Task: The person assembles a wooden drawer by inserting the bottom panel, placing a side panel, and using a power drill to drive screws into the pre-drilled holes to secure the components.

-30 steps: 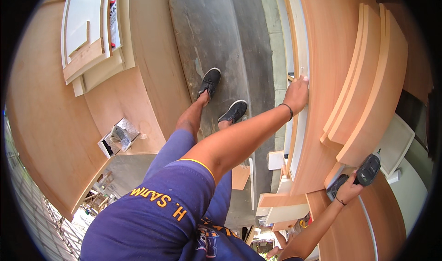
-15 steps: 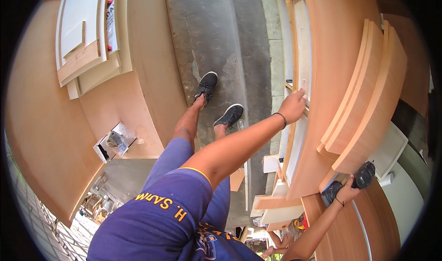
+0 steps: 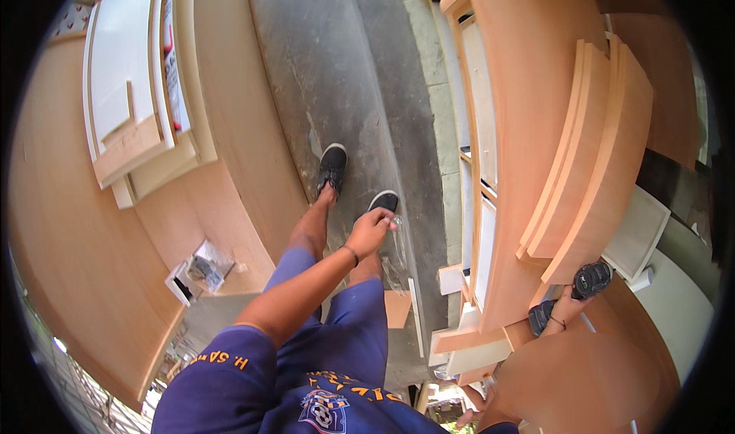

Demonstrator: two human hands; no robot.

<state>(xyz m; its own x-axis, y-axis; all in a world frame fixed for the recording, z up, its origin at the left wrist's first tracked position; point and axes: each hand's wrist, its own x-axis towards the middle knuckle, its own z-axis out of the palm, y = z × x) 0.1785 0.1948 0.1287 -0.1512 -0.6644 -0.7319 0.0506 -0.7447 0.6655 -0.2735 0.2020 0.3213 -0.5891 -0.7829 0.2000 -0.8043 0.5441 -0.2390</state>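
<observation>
My left hand (image 3: pixel 370 233) is out in front of my legs, above my right shoe. Its fingers are pinched together, and whatever they may hold is too small to make out. At the right, my right hand (image 3: pixel 568 305) wraps round the handle of a black cordless drill (image 3: pixel 592 280). The drill lies beside the lower end of curved-looking wood boards (image 3: pixel 605 181). Nearest on that side is a wood-coloured cabinet frame (image 3: pixel 490 89) with pale inner panels; my left hand is apart from it.
On the left, a large wooden panel (image 3: pixel 69 243) carries white boards (image 3: pixel 126 59) and a small plastic-wrapped item (image 3: pixel 208 265). Offcuts (image 3: pixel 478 350) lie below the cabinet. Clear plastic (image 3: pixel 396 262) is on the grey floor (image 3: pixel 337 74). Another person's hand (image 3: pixel 468 415) shows low down.
My left hand has left the cabinet frame and swung left, over my shoe. My right hand still grips the drill, shifted slightly in view. My view has turned a little.
</observation>
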